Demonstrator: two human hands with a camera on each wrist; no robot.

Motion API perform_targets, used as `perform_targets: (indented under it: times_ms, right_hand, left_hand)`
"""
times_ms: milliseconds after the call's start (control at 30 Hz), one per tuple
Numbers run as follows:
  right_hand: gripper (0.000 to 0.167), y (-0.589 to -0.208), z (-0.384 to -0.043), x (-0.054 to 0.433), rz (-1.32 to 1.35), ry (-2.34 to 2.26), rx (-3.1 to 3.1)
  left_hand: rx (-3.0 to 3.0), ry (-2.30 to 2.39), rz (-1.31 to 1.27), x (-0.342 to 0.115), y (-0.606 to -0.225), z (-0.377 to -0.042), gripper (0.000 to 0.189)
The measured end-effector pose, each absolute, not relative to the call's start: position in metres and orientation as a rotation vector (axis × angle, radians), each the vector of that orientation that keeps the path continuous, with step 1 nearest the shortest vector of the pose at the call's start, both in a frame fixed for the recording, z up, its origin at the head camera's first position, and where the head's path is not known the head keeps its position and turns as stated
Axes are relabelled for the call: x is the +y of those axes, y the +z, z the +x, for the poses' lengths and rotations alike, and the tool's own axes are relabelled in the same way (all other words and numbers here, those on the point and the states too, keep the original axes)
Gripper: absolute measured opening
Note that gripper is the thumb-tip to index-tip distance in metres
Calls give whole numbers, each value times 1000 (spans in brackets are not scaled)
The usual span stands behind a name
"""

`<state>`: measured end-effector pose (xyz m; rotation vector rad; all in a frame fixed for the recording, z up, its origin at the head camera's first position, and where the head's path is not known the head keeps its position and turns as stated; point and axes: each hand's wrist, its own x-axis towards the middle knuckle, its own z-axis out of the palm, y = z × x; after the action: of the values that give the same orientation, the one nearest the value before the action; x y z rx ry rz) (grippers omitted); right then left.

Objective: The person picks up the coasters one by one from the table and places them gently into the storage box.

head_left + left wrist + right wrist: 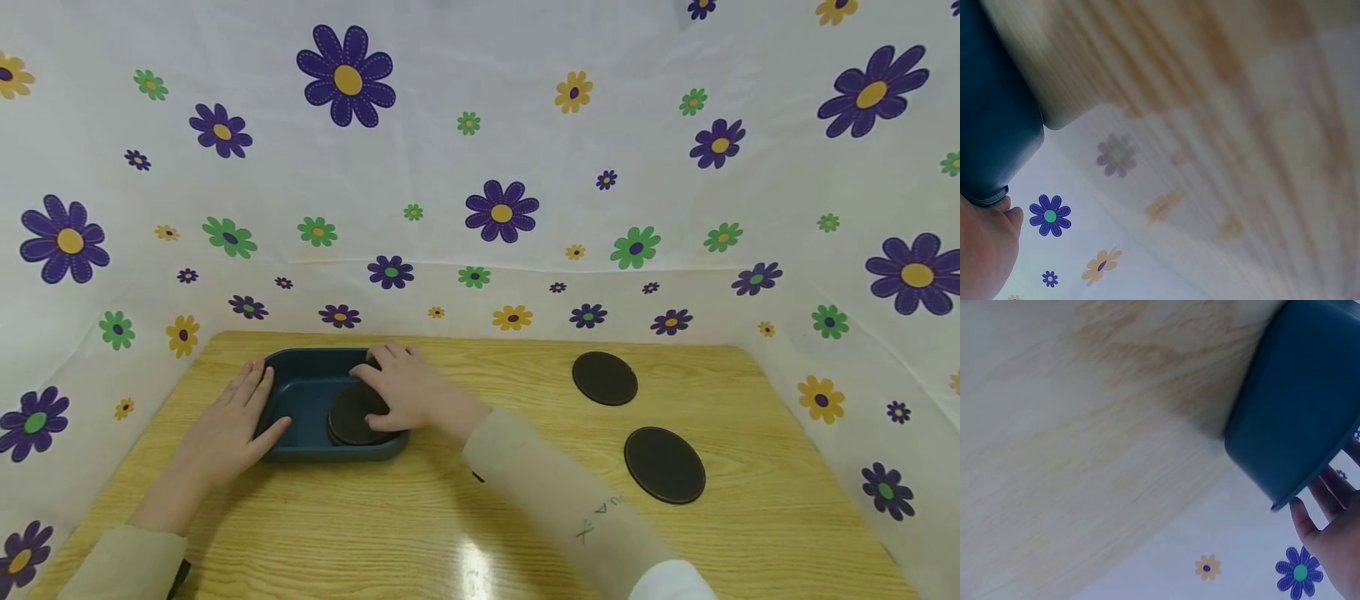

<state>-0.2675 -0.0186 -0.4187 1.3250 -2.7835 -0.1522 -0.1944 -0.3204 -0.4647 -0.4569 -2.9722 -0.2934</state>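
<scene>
A dark blue rectangular tray (300,408) with raised walls sits at the back left of the wooden table. Against its left wall lies my left hand (225,429), fingers straight along the rim and thumb pointing over the near corner. My right hand (408,387) is over the tray's right end with fingers spread. Its thumb lies over a black round coaster (352,417) inside the tray, and the palm hides part of that disc. The right wrist view has the tray's outer wall (1297,400) with the fingers (1329,497) at its rim.
Two more black round coasters lie flat on the right of the table, one farther back (604,378) and one nearer (664,465). A white cloth printed with flowers (435,167) stands behind the table (487,400) and along both its sides.
</scene>
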Motion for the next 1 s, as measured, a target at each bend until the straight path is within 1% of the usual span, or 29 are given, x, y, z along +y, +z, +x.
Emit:
perform_targets:
  times_ms: [567, 1000]
  right_hand:
    - [66, -404, -282, 39, 1157, -8, -2880]
    - [63, -413, -294, 88, 1080, 37, -2896]
  left_hand:
    - [-2978, -292, -463, -318, -462, -194, 89]
    - [-2960, -287, -466, -319, -464, -194, 88]
